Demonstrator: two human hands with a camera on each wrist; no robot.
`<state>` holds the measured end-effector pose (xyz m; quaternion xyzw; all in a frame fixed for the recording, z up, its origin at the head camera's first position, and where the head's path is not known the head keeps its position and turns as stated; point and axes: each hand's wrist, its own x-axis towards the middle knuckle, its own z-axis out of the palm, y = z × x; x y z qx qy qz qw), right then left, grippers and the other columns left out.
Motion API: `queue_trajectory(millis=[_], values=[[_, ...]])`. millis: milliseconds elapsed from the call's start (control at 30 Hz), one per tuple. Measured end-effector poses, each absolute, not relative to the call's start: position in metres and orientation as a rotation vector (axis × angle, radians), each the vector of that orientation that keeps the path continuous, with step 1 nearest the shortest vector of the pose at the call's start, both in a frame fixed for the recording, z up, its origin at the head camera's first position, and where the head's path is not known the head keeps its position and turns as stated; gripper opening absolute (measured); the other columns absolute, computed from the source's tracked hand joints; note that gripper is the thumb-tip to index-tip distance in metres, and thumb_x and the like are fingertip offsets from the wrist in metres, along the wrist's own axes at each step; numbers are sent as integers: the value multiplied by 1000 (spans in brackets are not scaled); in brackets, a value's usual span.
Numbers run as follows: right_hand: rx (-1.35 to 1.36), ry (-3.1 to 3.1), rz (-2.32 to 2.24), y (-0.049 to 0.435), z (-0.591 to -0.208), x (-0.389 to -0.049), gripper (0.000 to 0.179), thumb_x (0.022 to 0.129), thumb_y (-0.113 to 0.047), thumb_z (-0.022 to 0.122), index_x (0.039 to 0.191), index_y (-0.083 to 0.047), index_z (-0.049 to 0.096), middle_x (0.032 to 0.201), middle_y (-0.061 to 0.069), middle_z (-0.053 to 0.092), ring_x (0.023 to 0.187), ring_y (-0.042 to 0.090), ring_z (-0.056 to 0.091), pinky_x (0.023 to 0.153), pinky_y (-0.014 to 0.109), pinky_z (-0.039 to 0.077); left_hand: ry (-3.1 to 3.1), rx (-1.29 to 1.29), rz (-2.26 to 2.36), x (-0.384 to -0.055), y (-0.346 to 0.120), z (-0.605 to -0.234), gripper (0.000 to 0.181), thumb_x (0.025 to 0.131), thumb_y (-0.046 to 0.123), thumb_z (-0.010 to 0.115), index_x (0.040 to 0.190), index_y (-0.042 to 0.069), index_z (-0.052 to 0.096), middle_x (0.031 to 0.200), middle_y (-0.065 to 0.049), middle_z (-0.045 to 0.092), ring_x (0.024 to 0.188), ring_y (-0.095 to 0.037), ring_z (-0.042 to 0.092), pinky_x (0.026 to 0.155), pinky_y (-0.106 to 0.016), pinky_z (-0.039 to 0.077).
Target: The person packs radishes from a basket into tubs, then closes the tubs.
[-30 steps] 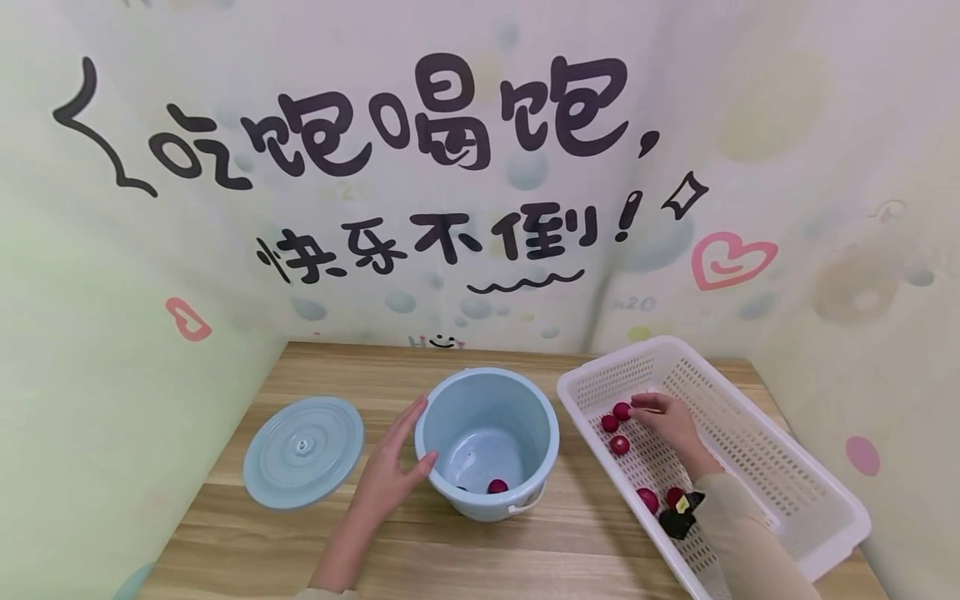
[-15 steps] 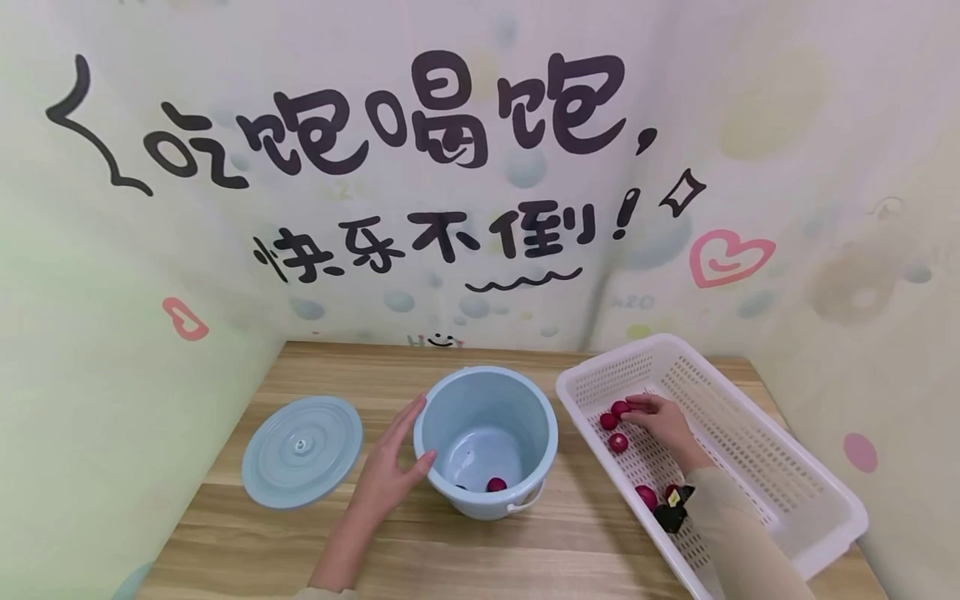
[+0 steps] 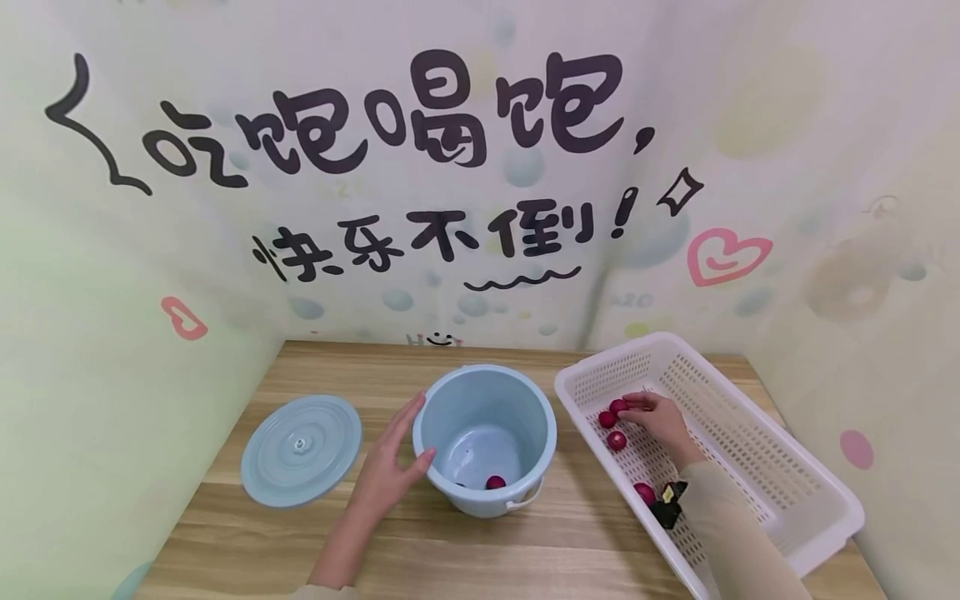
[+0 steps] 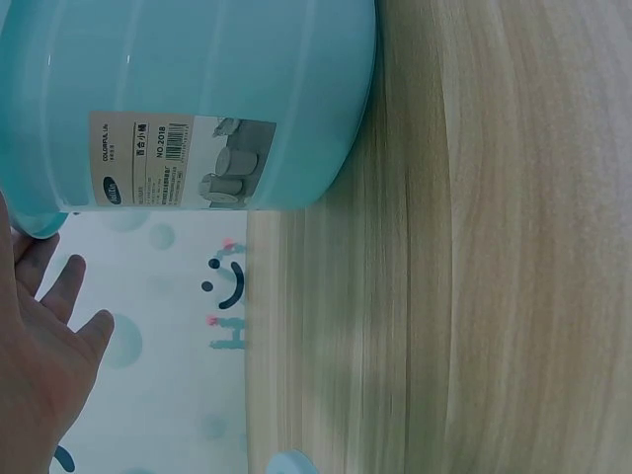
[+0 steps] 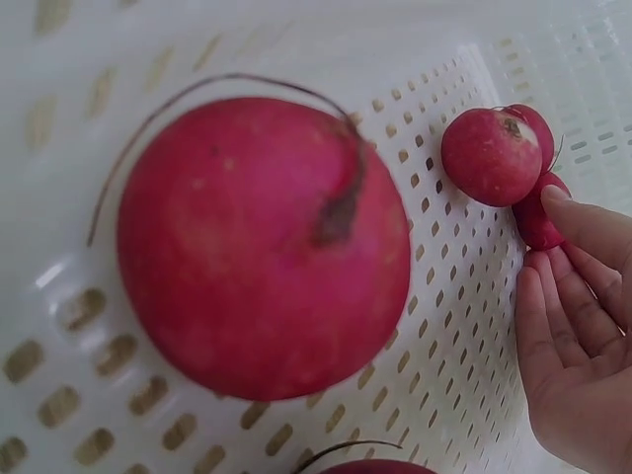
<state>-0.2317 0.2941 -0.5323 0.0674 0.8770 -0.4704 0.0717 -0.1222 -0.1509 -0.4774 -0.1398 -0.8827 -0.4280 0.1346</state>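
In the head view my left hand rests its spread fingers and thumb on the left rim of a light blue plastic bucket. One red radish lies at the bucket's bottom. My right hand reaches into a white perforated basket and pinches a small radish between thumb and fingertips, as the right wrist view shows. Two more radishes are close by; the nearer one shows a pale scar. A large radish with a thin root fills the foreground of that view.
A round blue lid lies left of the bucket on the wooden table. The bucket's white handle hangs at its front right. A printed wall stands right behind the table.
My right hand has shifted slightly left and its fingertips have come onto the radish. The left hand keeps its place on the bucket's rim. The head view has drifted a little.
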Motion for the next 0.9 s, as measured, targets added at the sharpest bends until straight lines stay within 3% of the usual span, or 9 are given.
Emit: queue_trajectory(millis=[900], values=[[256, 2617, -1415, 292, -538, -236, 42, 87, -24, 77, 118, 3, 66, 114, 19, 69, 85, 7, 56, 74, 18, 45, -2550, -411, -1251, -121, -152, -476, 73, 87, 32, 68, 154, 18, 39, 158, -10, 42, 143, -40, 43, 107, -69, 41]])
